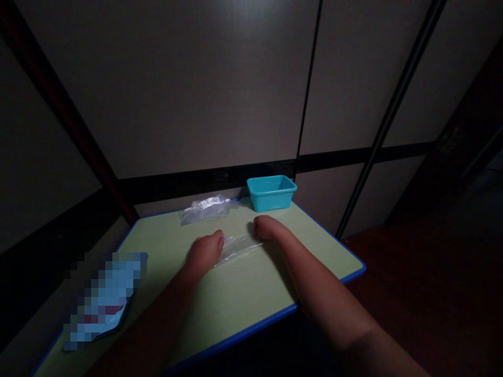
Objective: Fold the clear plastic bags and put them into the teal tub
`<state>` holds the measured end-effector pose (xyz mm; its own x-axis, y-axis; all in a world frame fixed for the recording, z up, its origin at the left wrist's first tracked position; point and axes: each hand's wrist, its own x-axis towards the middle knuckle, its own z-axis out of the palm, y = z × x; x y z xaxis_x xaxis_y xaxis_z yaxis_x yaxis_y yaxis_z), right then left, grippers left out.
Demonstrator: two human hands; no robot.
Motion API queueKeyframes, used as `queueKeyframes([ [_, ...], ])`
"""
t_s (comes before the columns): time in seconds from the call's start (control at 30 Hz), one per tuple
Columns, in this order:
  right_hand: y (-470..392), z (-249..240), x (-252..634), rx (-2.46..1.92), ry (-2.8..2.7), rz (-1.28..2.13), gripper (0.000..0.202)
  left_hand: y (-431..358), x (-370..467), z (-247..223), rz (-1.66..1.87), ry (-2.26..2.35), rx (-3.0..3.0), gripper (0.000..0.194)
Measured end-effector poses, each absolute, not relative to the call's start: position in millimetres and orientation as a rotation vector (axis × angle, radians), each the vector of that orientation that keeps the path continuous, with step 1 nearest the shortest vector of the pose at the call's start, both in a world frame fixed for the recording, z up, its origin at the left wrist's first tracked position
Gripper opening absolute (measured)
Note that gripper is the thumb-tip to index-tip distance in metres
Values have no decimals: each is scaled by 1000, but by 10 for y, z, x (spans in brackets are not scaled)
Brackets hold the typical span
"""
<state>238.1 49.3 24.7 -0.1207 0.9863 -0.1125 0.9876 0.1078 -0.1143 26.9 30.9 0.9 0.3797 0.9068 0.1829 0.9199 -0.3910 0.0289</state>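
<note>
A clear plastic bag (pixel 238 247) stretches between my two hands, low over the middle of the table. My left hand (pixel 206 250) is closed on its left end, thumb on top. At the other end my right hand (pixel 266 228) is curled shut around the bag, its fingertips mostly hidden. Behind my left hand lies a crumpled heap of clear plastic bags (pixel 208 208). A turquoise plastic basket (pixel 271 196) stands upright just beyond my right hand, and no contents show inside it.
The pale green table (pixel 236 303) has a blue edge. On its left side lies a blue, blurred-out flat item (pixel 110 298). Dark-trimmed cabinet panels (pixel 212 94) rise directly behind the table. Dark reddish floor (pixel 412 283) shows to the right.
</note>
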Motion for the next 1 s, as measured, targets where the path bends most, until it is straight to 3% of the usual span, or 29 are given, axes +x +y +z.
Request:
queueKeyframes([
  [0.53,518,178,2394,2135,2293,-253,38,259,307,52,-239,-1704,-2536,21],
  [0.67,512,178,2384,2140,2292,-259,40,207,329,108,-396,-1637,-2527,19],
  [0.8,512,182,2379,2146,2300,-267,38,128,364,145,-520,-1398,-2669,34],
  [1.0,492,235,2380,2165,2304,-318,35,75,410,39,-192,-1110,-3128,53],
])
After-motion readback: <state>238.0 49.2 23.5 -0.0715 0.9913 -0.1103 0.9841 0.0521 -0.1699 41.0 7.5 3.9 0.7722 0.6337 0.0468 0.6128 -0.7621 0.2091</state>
